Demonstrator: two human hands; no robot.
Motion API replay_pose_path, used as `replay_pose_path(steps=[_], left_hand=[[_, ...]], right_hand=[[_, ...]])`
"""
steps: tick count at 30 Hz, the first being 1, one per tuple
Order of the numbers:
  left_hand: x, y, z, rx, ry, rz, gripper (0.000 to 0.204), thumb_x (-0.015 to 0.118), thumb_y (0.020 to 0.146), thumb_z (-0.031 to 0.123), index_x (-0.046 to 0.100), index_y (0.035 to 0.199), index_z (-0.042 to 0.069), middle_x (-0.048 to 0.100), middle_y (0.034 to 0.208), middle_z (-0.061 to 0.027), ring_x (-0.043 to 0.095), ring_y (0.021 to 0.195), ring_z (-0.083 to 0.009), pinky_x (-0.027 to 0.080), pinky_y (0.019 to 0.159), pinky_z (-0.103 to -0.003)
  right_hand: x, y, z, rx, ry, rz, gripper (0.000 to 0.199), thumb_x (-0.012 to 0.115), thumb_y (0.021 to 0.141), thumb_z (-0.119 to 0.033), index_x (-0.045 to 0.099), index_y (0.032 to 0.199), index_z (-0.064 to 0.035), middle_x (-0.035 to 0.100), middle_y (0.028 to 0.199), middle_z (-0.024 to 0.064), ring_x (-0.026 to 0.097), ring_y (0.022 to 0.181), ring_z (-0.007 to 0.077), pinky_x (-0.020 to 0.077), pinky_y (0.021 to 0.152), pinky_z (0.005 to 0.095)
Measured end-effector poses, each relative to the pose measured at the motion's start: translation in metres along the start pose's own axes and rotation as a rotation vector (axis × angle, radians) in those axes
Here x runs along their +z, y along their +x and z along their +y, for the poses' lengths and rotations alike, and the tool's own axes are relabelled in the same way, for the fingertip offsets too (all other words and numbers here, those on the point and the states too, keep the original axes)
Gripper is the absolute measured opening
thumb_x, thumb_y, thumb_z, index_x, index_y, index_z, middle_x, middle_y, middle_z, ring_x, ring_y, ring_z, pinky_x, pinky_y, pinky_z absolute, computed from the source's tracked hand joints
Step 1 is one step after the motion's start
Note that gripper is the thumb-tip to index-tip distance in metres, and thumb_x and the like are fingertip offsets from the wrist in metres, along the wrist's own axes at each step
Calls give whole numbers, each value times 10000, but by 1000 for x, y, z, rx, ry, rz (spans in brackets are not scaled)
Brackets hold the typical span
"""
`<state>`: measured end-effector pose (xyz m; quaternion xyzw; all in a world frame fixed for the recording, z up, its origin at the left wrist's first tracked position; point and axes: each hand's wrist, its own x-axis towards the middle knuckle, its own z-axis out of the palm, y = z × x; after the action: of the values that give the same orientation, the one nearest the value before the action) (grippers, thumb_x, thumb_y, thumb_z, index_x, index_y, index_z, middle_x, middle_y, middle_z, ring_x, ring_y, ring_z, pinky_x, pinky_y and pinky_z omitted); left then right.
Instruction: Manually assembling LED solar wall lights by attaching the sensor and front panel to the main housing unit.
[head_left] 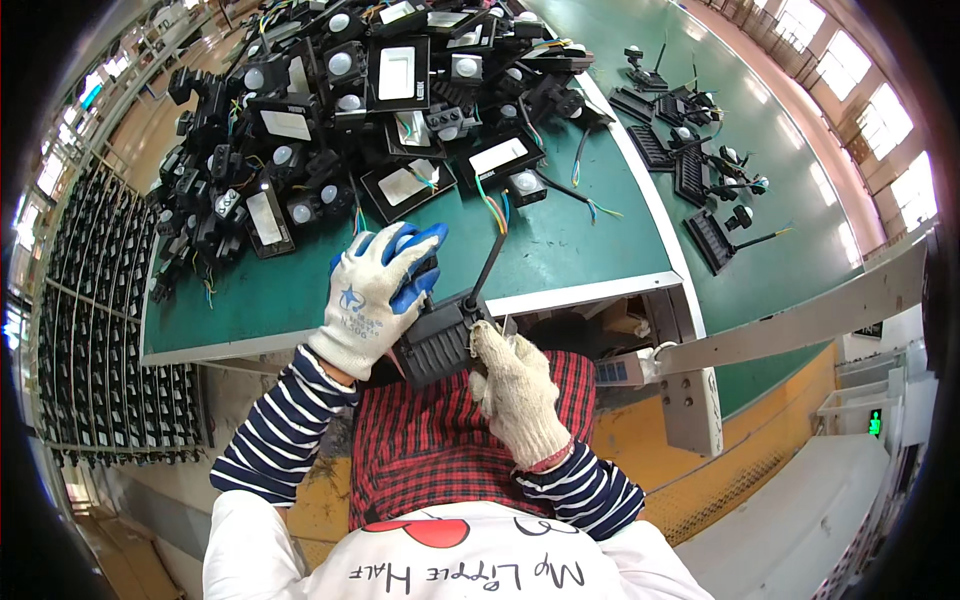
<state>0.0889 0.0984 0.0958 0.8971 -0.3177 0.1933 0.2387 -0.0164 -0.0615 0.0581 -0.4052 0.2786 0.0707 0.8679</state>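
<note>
A black floodlight [440, 345] with a ribbed back is held over my lap, just off the table's front edge. My left hand [375, 290], in a white glove with blue-coated fingers, is closed around its upper left side. A short black cable [488, 265] rises from the lamp and ends in loose coloured wires [497, 213]. My right hand [520, 400], in a cream knit glove, is closed against the lamp's right side. A small pale sliver shows by its fingertips, but I cannot make out what it is.
Many black floodlights with white domed sensors [340, 64] are heaped on the green table [595, 235]. Several more lamps [710, 240] lie on the green surface to the right. A pale metal bar [790, 308] crosses at my right. A rack of lamps [110, 310] stands left.
</note>
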Motion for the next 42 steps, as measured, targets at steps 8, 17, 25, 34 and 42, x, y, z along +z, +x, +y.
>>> replay_pose_path(steps=[8, 17, 25, 34, 42], left_hand=[[21, 30, -34, 138, 6, -136, 486, 769, 737, 173, 660, 1210, 154, 615, 1207, -121, 585, 1075, -341, 464, 943, -437], [13, 54, -17, -16, -394, -284, 565, 690, 775, 93, 565, 1326, 70, 626, 1180, -130, 648, 995, -257, 508, 888, -351], [25, 64, -17, -498, -966, -538, 277, 642, 904, 59, 631, 1173, -8, 684, 1046, -53, 618, 926, -104, 489, 826, -239], [38, 51, -27, -195, -617, -238, 244, 689, 830, 1, 663, 1072, -17, 713, 1009, -92, 668, 927, -156, 517, 870, -288], [46, 54, -30, -146, -471, -187, 267, 691, 785, 18, 677, 1051, 17, 708, 969, -131, 679, 901, -238, 516, 858, -323]], right_hand=[[15, 15, 3, 26, -54, 25, 217, 676, 916, -269, 597, 905, -67, 557, 660, 16, 474, 422, 97, 350, 352, 224], [2, 20, -12, -100, -460, -251, 300, 635, 849, -314, 636, 910, -20, 619, 644, 41, 526, 510, 107, 409, 482, 253], [-15, 23, -32, -356, -958, -70, 370, 650, 848, -326, 624, 1093, -50, 690, 886, 171, 690, 802, 336, 533, 694, 390], [-18, 38, -28, -713, -1046, 62, 371, 634, 878, -225, 558, 1185, -31, 666, 920, 212, 666, 846, 394, 537, 743, 432], [-11, 46, -45, -710, -725, -134, 291, 598, 896, -126, 580, 1157, 1, 673, 901, 187, 680, 803, 356, 537, 721, 395]])
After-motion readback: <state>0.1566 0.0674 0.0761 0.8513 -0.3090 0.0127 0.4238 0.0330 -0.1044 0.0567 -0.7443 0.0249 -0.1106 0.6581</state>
